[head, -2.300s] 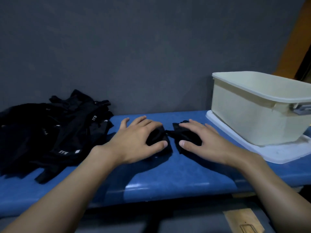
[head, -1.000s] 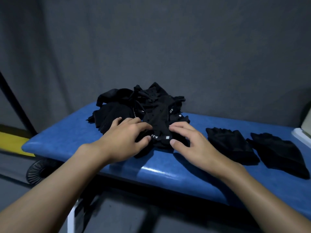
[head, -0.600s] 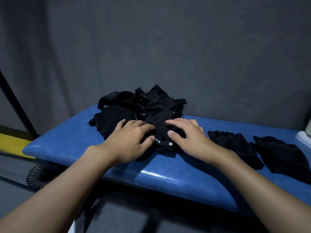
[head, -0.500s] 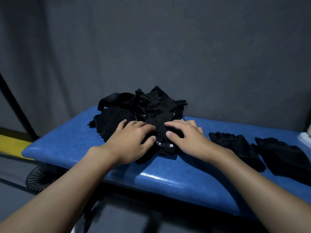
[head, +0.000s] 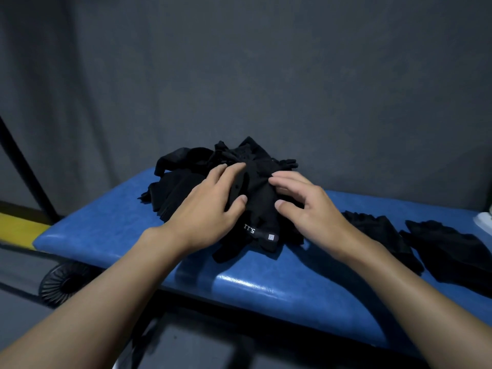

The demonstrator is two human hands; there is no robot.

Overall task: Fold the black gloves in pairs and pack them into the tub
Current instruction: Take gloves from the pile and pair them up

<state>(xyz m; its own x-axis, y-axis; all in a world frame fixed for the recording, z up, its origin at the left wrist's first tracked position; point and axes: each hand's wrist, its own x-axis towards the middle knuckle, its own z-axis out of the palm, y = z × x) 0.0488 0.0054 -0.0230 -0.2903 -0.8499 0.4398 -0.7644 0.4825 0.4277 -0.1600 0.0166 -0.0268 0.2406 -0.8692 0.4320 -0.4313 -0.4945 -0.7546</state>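
A heap of black gloves (head: 181, 187) lies on the blue padded bench (head: 106, 230). My left hand (head: 210, 209) lies flat on the heap, fingers stretched out toward its top. My right hand (head: 303, 206) arches over the heap's right side with its fingertips touching the cloth. Between my thumbs runs one black glove (head: 258, 209) with a white logo on its cuff. Two more black gloves lie apart to the right, a nearer one (head: 380, 233) and a farther one (head: 450, 254). Of the tub only a white corner (head: 485, 222) shows at the right edge.
A dark grey wall stands right behind the bench. A black pole (head: 24, 166) slants at the left, with a yellow floor strip (head: 21, 225) beside it. A round black grille (head: 61, 283) sits under the bench's left end.
My view swung left from the tub to the heap. Both hands slid farther up onto the heap, and the logo glove now shows between them.
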